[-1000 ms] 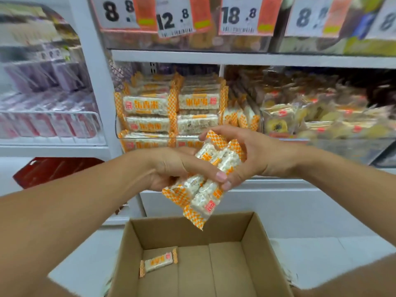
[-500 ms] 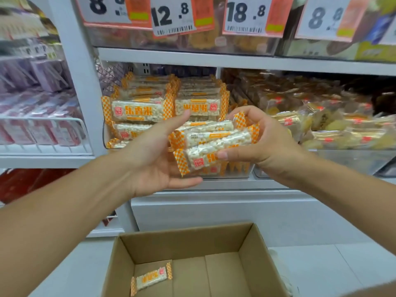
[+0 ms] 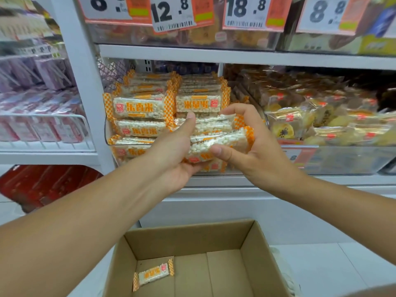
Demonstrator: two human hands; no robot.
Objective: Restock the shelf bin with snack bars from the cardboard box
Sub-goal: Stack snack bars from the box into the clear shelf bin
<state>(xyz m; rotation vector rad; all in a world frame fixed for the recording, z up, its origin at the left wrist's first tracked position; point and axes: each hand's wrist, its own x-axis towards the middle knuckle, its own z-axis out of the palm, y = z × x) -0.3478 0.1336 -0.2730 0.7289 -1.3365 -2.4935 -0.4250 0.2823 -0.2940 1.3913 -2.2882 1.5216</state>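
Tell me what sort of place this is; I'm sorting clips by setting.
Most likely a shop's snack aisle. Printed price tags with barcodes hang along the shelf edge, clear shelf bins hold wrapped snacks, and both hands, left hand and right hand, lift snack bars over an open cardboard box.

The scene is bright and evenly lit with cool white light, and shadows are faint. The clear plastic shelf bin (image 3: 342, 159) to the right of the white shelf upright (image 3: 85, 82) carries soft pale glare on its front. The purple packets (image 3: 42, 125) left of that upright are smeared with blur. Wide-angle distortion bows the upright and stretches the forearms at the lower corners. The price tags (image 3: 171, 13) above are slightly soft.
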